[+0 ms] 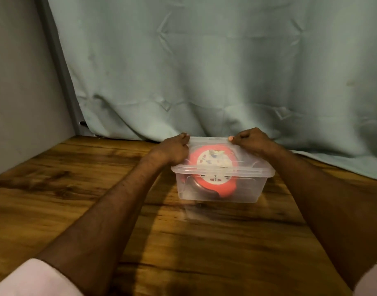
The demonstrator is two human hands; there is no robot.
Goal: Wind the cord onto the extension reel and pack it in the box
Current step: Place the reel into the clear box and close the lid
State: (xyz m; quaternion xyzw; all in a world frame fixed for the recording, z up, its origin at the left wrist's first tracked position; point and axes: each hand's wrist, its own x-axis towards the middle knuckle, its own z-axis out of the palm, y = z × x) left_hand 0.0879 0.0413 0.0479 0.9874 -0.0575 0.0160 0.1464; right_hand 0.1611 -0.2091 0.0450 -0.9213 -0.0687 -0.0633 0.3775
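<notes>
Wooden tabletop point(204, 242) carried the clear box point(217, 189), red reel point(213, 165) inside; my left hand point(172, 150) and right hand point(251, 142) pinched its lid point(243, 154). Next, I judged, press the near edge shut.

A clear plastic box point(217, 189) is sitting upright on the wooden table point(98, 189), its clear lid point(213, 144) lying across the top. Inside, a red round extension reel point(213, 167) with a white socket face is lying tilted, showing through the walls.
</notes>
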